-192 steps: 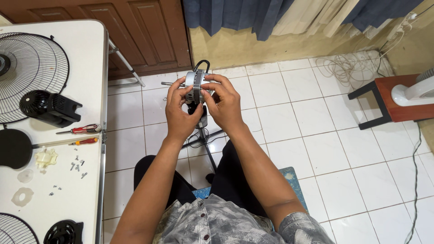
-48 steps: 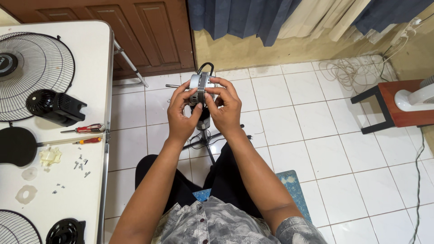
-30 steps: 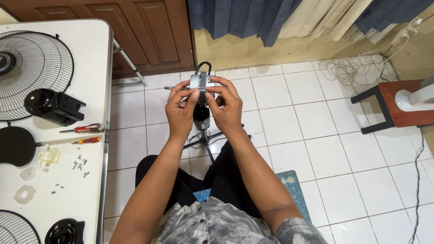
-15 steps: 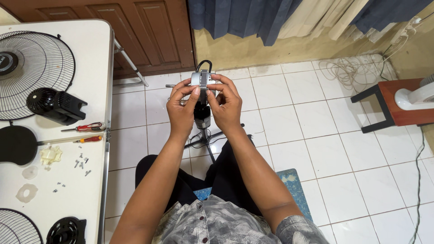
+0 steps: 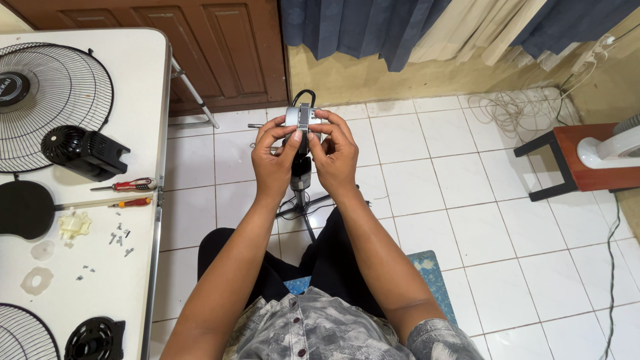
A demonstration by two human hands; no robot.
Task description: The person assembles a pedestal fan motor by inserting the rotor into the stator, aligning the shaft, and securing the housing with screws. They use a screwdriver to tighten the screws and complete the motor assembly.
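Note:
I hold a small grey metal fan motor (image 5: 301, 117) up in front of me over the tiled floor, a black cable looping from its top. My left hand (image 5: 273, 162) grips its left side and my right hand (image 5: 333, 157) its right side, thumbs pressed near its middle. A black part (image 5: 300, 172) of the fan hangs below the motor between my palms, with a thin rod and wires under it.
A white table (image 5: 143, 220) on my left carries a wire fan guard (image 5: 50, 100), a black motor housing (image 5: 83, 152), two red-handled screwdrivers (image 5: 127, 185), loose screws (image 5: 120, 239) and small plastic parts. A red stool (image 5: 577, 163) with a white fan base stands at right, coiled cable behind it.
Both hands stay on the motor; the fingers have shifted slightly around it, and the view has barely moved.

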